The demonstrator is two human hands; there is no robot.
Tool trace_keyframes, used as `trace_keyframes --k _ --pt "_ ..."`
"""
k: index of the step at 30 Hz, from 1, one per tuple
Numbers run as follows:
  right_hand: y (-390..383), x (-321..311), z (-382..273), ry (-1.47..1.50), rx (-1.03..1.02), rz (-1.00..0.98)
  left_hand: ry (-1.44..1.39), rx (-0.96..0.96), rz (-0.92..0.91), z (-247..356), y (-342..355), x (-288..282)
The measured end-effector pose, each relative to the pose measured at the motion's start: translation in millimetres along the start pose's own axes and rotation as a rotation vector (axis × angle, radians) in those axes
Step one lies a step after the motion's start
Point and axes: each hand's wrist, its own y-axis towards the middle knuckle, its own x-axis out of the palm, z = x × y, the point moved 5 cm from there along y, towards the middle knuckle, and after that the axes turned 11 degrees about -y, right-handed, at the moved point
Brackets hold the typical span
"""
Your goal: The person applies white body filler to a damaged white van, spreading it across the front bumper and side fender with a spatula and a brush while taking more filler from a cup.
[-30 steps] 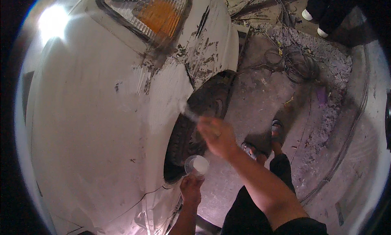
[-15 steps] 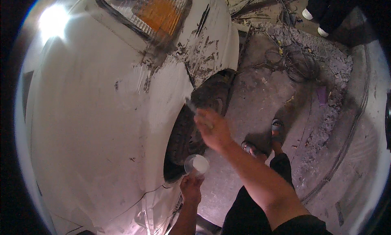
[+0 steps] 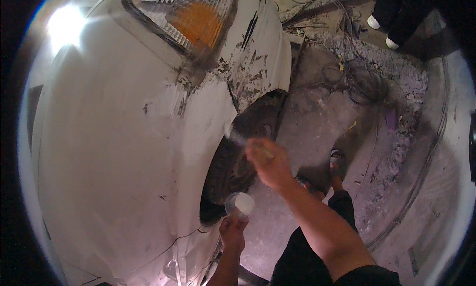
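My right hand (image 3: 267,162) grips a brush (image 3: 237,137), its white-tipped end blurred by motion at the wheel arch edge of a white vehicle body (image 3: 104,152). My left hand (image 3: 233,231) holds up a clear cup (image 3: 240,204) containing a white substance, below my right hand and in front of the dark tyre (image 3: 218,177). The panel above the arch is scraped and streaked with dark marks, with whiter brushed filler or paint beside them. A headlight (image 3: 191,23) with an orange section sits above the damaged area.
Tangled cables (image 3: 367,87) and rubble (image 3: 401,68) lie on the concrete floor (image 3: 317,117) to the right, beside a purple scrap (image 3: 391,118). Another person's legs (image 3: 396,18) stand at the top right. My sandalled feet (image 3: 337,158) are below. A bright lamp (image 3: 67,26) shines at the upper left.
My right hand and brush moved slightly up half a second ago and are now back lower and a little further right. My left hand with the cup has barely moved.
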Motion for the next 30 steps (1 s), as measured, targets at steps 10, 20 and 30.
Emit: trace_keyframes --k 10,20,30 --pt "29.1 -15.4 -71.3 -0.384 -0.449 0.021 0.022 0.016 0.0 8.0 -5.8 18.4" --pt "123.8 -75.8 -103.2 -0.226 -0.41 -0.088 -0.209 -0.042 0.019 0.4 -4.5 5.7" --pt "93.8 -51.7 -115.4 -0.42 -0.718 0.008 -0.118 0.029 -0.001 4.0 -16.3 28.4"
